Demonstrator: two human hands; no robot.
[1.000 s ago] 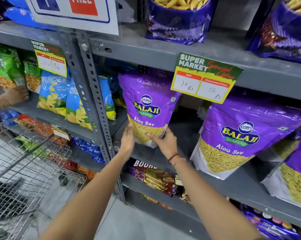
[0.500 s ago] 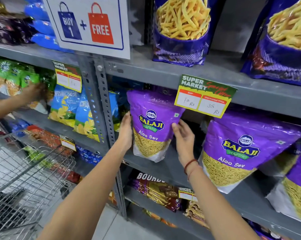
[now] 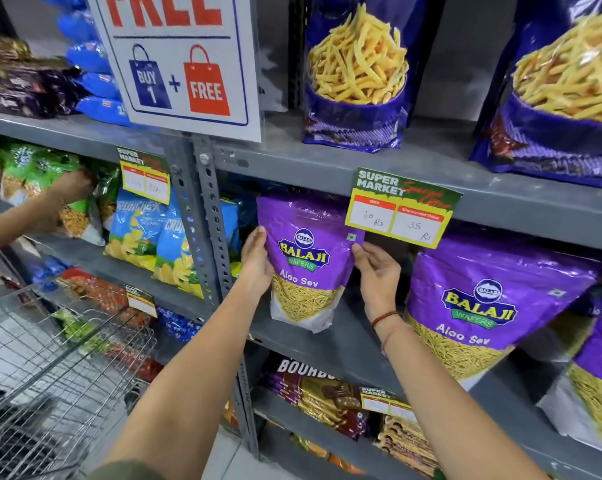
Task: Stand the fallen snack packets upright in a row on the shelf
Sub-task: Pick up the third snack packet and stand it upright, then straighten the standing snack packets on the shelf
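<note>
Packet [image 3: 310, 261]: purple Aloo Sev pouch, upright on the middle shelf [image 3: 344, 344] just right of the grey post [image 3: 209, 220], its top tucked behind the price tag [image 3: 403, 207].
Left hand [image 3: 256, 263]: flat against the pouch's left edge, fingers straight, pressing rather than gripping.
Right hand [image 3: 377, 275]: fingertips pinch the pouch's upper right edge.
Handling: probably light and soft; the film looks glossy, so likely slippery, and the sev inside would crush under a hard squeeze.
Where to hold: both side edges, about mid-height, steadying the gusseted base flat on the shelf.
Contents: fine yellow strands fill the lower half, seen through the clear window; the upper part looks slack.
Neighbours: a second pouch [image 3: 483, 306] leans to the right, well apart; a third [image 3: 597, 382] is cut off by the frame's edge.
Trolley [image 3: 50, 368]: wire basket at lower left, contents unclear.
Risk: top-heavy slack film may flop forward once released.
</note>
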